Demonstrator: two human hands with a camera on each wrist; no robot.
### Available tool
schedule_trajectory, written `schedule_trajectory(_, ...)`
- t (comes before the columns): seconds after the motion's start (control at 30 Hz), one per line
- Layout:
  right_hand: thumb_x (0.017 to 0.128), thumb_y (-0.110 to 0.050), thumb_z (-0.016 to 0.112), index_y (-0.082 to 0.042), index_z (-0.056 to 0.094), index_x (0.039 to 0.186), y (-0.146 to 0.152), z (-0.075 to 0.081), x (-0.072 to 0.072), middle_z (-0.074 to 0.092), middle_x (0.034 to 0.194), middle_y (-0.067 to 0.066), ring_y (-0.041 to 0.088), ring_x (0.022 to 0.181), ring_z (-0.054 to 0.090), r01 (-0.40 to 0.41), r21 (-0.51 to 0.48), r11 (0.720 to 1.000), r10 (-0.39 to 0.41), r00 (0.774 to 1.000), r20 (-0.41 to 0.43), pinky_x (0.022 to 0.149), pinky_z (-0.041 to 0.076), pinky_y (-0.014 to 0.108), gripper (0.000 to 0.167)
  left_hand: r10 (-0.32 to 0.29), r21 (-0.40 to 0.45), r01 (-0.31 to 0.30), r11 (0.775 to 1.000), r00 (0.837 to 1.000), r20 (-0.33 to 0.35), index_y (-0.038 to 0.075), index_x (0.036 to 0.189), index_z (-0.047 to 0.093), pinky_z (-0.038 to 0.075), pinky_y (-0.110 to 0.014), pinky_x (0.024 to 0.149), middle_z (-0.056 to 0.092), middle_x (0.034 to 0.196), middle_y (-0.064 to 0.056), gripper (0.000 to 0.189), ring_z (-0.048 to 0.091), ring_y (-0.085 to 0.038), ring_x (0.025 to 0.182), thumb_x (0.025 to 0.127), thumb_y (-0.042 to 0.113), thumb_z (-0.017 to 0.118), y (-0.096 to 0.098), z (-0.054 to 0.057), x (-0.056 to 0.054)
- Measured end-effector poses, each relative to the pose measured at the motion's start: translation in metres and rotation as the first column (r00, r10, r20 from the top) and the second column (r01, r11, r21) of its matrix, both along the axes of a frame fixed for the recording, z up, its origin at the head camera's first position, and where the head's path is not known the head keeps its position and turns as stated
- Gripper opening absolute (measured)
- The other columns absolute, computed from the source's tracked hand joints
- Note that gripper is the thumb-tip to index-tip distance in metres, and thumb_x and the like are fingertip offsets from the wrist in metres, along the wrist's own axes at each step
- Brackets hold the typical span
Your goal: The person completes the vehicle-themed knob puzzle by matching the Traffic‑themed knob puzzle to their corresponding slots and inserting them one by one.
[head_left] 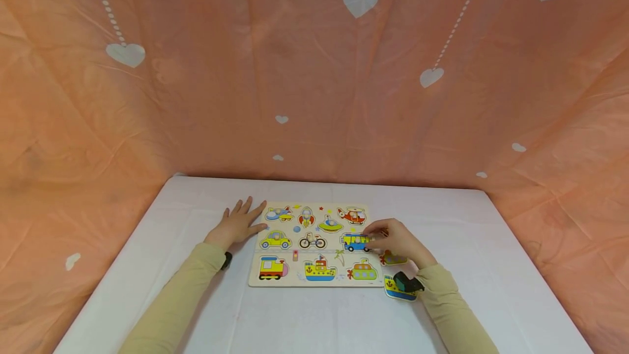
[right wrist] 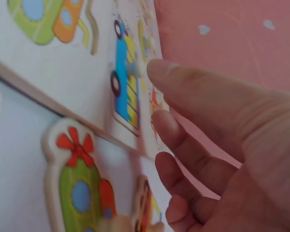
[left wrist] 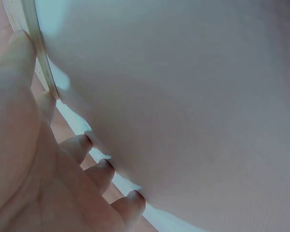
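Observation:
A wooden peg puzzle board [head_left: 253,277] with vehicle pictures lies flat on the table. My left hand [head_left: 238,225] is spread at its upper left corner; in the left wrist view the thumb and a fingertip touch the board's edge [left wrist: 44,63]. Over the right side of the board, my right hand [head_left: 397,242] is beside the blue and yellow bus piece [head_left: 350,241]. From the right wrist, the bus piece [right wrist: 120,87] sits in the board, its knob [right wrist: 134,69] close to my thumb tip; the fingers are apart, loosely bent. Whether the thumb touches the knob is unclear.
Right of the board lie a loose green submarine piece [head_left: 396,259] and a loose ship piece [head_left: 391,288], partly under my right wrist. Another loose red and yellow piece [right wrist: 144,205] shows in the right wrist view. A pink curtain [head_left: 314,97] with hearts stands behind the white table [head_left: 221,316].

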State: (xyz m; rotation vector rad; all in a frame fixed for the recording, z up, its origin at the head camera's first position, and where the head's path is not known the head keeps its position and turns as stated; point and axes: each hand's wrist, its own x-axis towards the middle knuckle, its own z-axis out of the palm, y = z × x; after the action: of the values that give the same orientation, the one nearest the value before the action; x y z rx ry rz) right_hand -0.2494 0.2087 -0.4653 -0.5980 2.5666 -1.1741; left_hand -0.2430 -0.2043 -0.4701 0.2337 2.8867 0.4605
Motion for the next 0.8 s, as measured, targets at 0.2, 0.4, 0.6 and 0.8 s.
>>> schedule_trajectory(0.2,0.082,-0.015,0.076,-0.006,0.071,0.107,0.012,0.007,0.001,0.065,0.096,0.003,0.021,0.084,0.054,0.021,0.002,1.000,-0.021,1.000,-0.013,0.067,0.049,0.031,0.027,-0.008,0.000,0.008,1.000,1.000,-0.013,0.016,0.153,0.025,0.003,-0.067,0.107,0.009,0.155,-0.026,0.074,0.005,-0.050,0.139,0.094,0.051,0.053,-0.002,-0.004,-0.002)
schedule_trajectory(0.4,0.081,-0.016,0.078,-0.005,0.071,0.108,0.025,0.011,0.000,0.067,0.098,0.005,0.024,0.089,0.057,0.068,0.012,0.998,-0.067,0.995,-0.076,0.075,0.046,0.036,0.029,-0.005,0.012,0.005,1.000,1.000,-0.002,0.016,0.153,0.025,0.003,-0.067,0.107,0.009,0.155,-0.026,0.074,0.005,-0.050,0.139,0.094,0.051,0.054,-0.002,-0.003,-0.001)
schedule_trajectory(0.6,0.080,-0.012,0.078,-0.002,0.070,0.108,0.037,0.013,-0.002,0.068,0.099,0.011,0.029,0.092,0.058,0.097,-0.026,0.995,-0.099,0.991,-0.095,0.073,0.045,0.034,0.031,-0.004,0.008,0.004,1.000,1.000,-0.001,0.016,0.153,0.025,0.003,-0.067,0.107,0.009,0.155,-0.026,0.074,0.005,-0.050,0.139,0.094,0.050,0.053,-0.002,-0.001,0.000)
schedule_trajectory(0.8,0.082,-0.009,0.075,0.000,0.069,0.110,0.048,0.013,-0.004,0.067,0.101,0.015,0.031,0.096,0.056,0.116,-0.063,0.991,-0.121,0.989,-0.090,0.067,0.053,0.030,0.030,-0.002,0.001,0.002,1.000,1.000,-0.001,0.016,0.153,0.024,0.003,-0.067,0.108,0.009,0.155,-0.026,0.074,0.005,-0.050,0.139,0.094,0.050,0.054,-0.002,-0.002,-0.001)
